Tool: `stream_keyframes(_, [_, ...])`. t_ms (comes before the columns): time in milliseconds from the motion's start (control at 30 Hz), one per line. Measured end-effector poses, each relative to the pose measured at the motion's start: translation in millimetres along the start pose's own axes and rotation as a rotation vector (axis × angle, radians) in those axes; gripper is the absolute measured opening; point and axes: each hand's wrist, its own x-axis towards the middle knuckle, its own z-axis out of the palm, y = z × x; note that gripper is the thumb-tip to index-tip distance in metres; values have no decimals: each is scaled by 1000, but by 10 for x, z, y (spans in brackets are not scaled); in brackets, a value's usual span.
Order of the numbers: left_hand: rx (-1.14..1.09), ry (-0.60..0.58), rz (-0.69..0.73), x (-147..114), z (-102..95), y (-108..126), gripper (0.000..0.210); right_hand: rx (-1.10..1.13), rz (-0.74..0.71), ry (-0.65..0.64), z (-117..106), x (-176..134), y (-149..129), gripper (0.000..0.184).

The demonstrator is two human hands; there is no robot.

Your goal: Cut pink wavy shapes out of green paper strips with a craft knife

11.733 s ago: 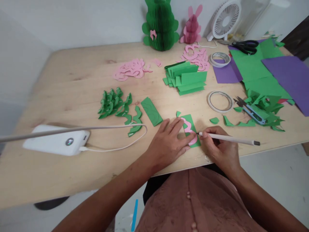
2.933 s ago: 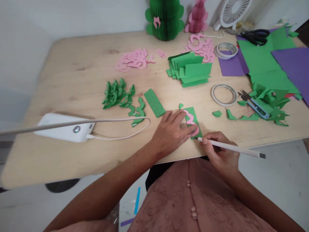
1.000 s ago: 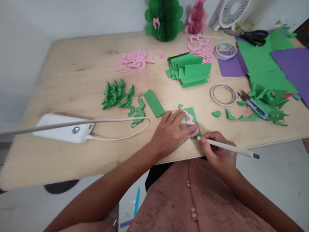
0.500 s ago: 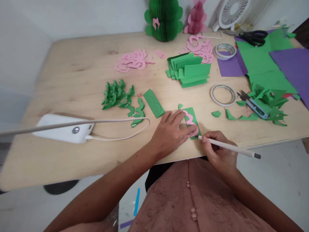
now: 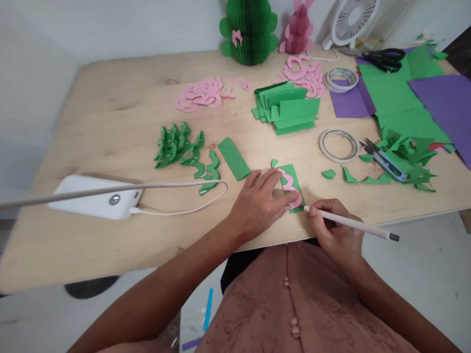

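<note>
My left hand (image 5: 257, 200) lies with fingers spread, pressing a wavy pink paper template (image 5: 289, 182) flat on a small green paper rectangle (image 5: 299, 189). The rectangle shows along the template's right side and below it. My right hand (image 5: 336, 228) pinches a white pen (image 5: 355, 224) with a dark end; its tip is at the rectangle's lower right edge, beside the template. Up and left of my left hand lies another green rectangle (image 5: 234, 158) with a curved outline drawn on it. A small green scrap (image 5: 274, 163) sits by my left fingertips.
Wavy green cut-outs (image 5: 176, 144) and a cabled white power bank (image 5: 96, 196) lie left. Folded green strips (image 5: 289, 108) and pink cut-outs (image 5: 202, 93) lie behind. Rightward are a tape roll (image 5: 338, 145), blue thread snips (image 5: 388, 164), green scraps (image 5: 415, 152) and black scissors (image 5: 384, 59).
The pen tip and my right hand have shifted very slightly along the template's lower right edge. My left hand stays in place on the template. The whole view has moved a little.
</note>
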Motion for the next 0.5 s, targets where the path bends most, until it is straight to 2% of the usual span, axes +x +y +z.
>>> stream_keyframes(333, [-8,-1,-5,0,5,-2,22,22,42,16,10,-6,5,10])
stream_keyframes(500, [-14,-18,-7,-2,-2,-5,24,121,149,58,25,-33,21,11])
